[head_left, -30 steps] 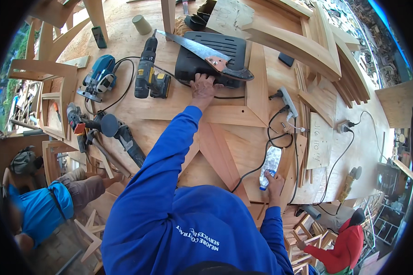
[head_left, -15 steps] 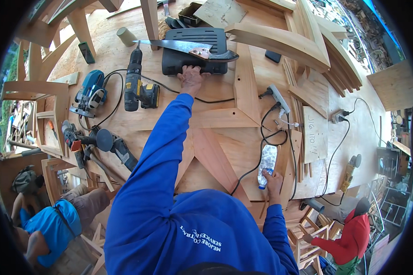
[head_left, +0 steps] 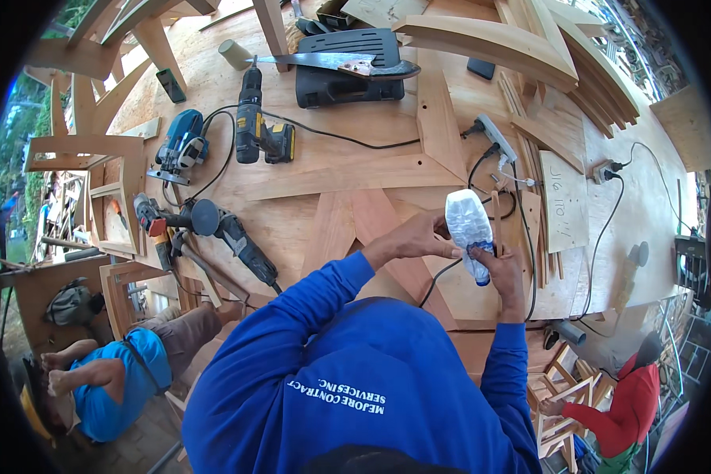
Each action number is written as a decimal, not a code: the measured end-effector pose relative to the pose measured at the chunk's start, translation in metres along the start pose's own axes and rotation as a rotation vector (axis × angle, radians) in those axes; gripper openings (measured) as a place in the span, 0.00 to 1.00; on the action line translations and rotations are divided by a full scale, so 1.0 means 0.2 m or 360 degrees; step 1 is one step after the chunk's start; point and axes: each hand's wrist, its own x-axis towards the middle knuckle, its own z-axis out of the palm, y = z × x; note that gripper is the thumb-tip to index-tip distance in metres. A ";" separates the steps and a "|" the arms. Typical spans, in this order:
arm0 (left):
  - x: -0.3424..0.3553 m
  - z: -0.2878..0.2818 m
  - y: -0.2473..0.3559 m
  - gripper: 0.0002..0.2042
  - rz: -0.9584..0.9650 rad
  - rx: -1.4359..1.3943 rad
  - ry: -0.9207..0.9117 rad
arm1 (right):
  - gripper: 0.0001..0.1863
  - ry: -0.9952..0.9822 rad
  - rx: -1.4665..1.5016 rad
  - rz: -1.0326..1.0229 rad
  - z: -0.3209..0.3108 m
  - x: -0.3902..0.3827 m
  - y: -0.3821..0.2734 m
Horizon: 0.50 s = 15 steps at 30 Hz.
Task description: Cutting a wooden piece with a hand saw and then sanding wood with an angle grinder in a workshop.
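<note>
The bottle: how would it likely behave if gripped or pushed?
The bottle likely gives when squeezed: its clear wall looks thin and crinkled. Being plastic, it may be light, though its fill is unclear. Its rounded body could roll if laid down.

Scattered across a plywood worktable (head_left: pixel 316 148), from a teal router (head_left: pixel 182 148) and a cordless drill (head_left: pixel 250 118) (on its side) to a black plastic case (head_left: pixel 347 91).

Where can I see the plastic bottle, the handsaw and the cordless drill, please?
Plastic bottle (head_left: pixel 469 222): head view, on its clear body.
Handsaw (head_left: pixel 332 61): head view, on its metal blade.
Cordless drill (head_left: pixel 250 120): head view, on its black-and-yellow motor housing.
</note>
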 end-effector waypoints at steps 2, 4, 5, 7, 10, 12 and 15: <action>0.00 0.08 0.00 0.27 0.0035 -0.0320 0.0148 | 0.12 -0.0163 -0.0174 -0.0080 0.06 0.03 -0.12; 0.00 0.10 0.00 0.20 0.0149 -0.0972 0.0450 | 0.13 -0.0150 -0.0306 -0.0140 0.14 0.05 -0.19; -0.01 0.07 0.03 0.16 0.0195 -0.0967 0.0530 | 0.13 -0.0135 -0.0463 -0.0212 0.15 0.06 -0.21; -0.01 -0.04 0.12 0.12 0.0383 -0.0685 0.0662 | 0.15 0.0193 -0.0444 -0.0547 0.10 0.18 -0.01; -0.08 -0.24 0.32 0.10 0.0623 -0.0140 0.0911 | 0.19 0.0243 -0.0806 -0.0285 0.02 0.19 0.04; -0.06 -0.37 0.34 0.09 0.0724 -0.0091 0.1083 | 0.20 0.0263 -0.0977 -0.0157 -0.01 0.19 0.14; -0.03 -0.56 0.34 0.13 0.0651 -0.0150 0.1435 | 0.20 0.0292 -0.1174 -0.0036 0.00 0.24 0.34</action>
